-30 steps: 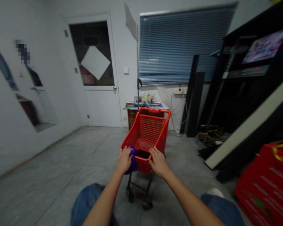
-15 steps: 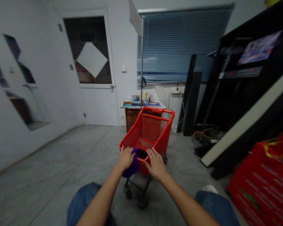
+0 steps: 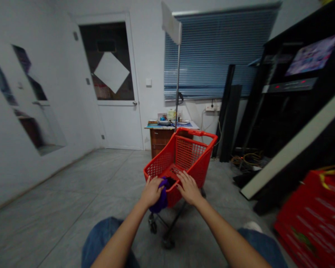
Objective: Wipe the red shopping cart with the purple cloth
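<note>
A red plastic shopping cart (image 3: 192, 156) on black wheels stands in front of me, its handle bar at the far end. At its near rim, my left hand (image 3: 151, 191) is closed on a purple cloth (image 3: 161, 201), which hangs down outside the basket. My right hand (image 3: 188, 188) lies on the near right part of the rim, fingers stretched out and apart. Between the hands, a dark patch (image 3: 171, 181) shows inside the basket; I cannot make out what it is. A pole (image 3: 178, 74) with a white sign rises at the cart's far left.
A small brown desk (image 3: 159, 139) with clutter stands behind the cart. To the right are dark panels (image 3: 231, 123), a leaning pale board (image 3: 293, 149), cables and a large red bag (image 3: 314, 212). A white door (image 3: 120, 126) is at the back left.
The cart has turned a little, its far end and handle swinging right, and the sign pole has shifted right too. Both hands have stayed at the near rim, and the purple cloth is still under the left.
</note>
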Action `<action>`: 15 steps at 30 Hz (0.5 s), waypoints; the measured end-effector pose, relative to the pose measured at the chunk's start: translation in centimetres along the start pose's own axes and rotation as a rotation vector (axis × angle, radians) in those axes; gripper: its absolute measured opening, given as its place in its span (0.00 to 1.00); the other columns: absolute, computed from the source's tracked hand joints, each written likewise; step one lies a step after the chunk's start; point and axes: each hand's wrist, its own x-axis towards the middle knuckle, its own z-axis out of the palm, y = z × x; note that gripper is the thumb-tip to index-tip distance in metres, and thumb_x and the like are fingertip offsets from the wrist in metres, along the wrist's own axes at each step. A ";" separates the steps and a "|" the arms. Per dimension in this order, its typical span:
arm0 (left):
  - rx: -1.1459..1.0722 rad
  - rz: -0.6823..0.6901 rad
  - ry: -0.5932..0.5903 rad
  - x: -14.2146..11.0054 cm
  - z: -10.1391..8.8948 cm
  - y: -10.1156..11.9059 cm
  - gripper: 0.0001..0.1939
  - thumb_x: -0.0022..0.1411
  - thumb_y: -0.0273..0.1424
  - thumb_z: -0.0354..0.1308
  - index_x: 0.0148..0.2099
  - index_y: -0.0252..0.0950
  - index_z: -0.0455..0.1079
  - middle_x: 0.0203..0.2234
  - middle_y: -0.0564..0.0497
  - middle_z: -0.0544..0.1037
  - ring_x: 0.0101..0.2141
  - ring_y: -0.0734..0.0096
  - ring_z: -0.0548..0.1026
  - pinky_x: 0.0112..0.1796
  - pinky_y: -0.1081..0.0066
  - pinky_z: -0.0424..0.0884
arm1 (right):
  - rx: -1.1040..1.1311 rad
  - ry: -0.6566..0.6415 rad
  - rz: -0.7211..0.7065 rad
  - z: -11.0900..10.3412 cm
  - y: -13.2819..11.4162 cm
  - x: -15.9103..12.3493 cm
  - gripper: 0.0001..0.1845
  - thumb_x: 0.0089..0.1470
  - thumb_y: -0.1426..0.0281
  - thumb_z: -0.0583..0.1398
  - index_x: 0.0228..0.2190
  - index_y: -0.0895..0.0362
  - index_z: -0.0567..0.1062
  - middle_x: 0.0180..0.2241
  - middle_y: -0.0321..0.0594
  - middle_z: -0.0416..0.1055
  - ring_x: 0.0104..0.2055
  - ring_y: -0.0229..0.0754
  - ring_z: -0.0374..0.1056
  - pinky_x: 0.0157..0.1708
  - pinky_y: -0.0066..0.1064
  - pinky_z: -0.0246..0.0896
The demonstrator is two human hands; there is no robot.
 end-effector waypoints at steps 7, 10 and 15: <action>-0.007 -0.105 0.118 0.7 -0.3 -2.0 0.19 0.65 0.28 0.50 0.56 0.41 0.71 0.57 0.47 0.74 0.62 0.56 0.65 0.65 0.47 0.51 | 0.017 0.006 0.006 0.7 -1.4 0.0 0.34 0.67 0.52 0.45 0.67 0.56 0.54 0.70 0.42 0.49 0.72 0.46 0.39 0.68 0.44 0.41; -0.016 -0.074 0.121 0.2 0.9 0.7 0.17 0.66 0.29 0.50 0.54 0.39 0.72 0.54 0.46 0.77 0.58 0.58 0.69 0.64 0.50 0.53 | 0.009 0.018 0.020 1.3 -2.1 0.0 0.36 0.67 0.52 0.45 0.68 0.58 0.53 0.70 0.43 0.48 0.72 0.47 0.39 0.68 0.43 0.41; -0.082 -0.070 0.102 -0.4 1.7 3.4 0.18 0.67 0.29 0.49 0.57 0.38 0.70 0.54 0.44 0.77 0.55 0.60 0.72 0.64 0.51 0.53 | -0.008 0.020 0.018 1.2 -2.2 -0.3 0.37 0.66 0.51 0.46 0.68 0.57 0.53 0.70 0.43 0.48 0.72 0.49 0.40 0.67 0.44 0.42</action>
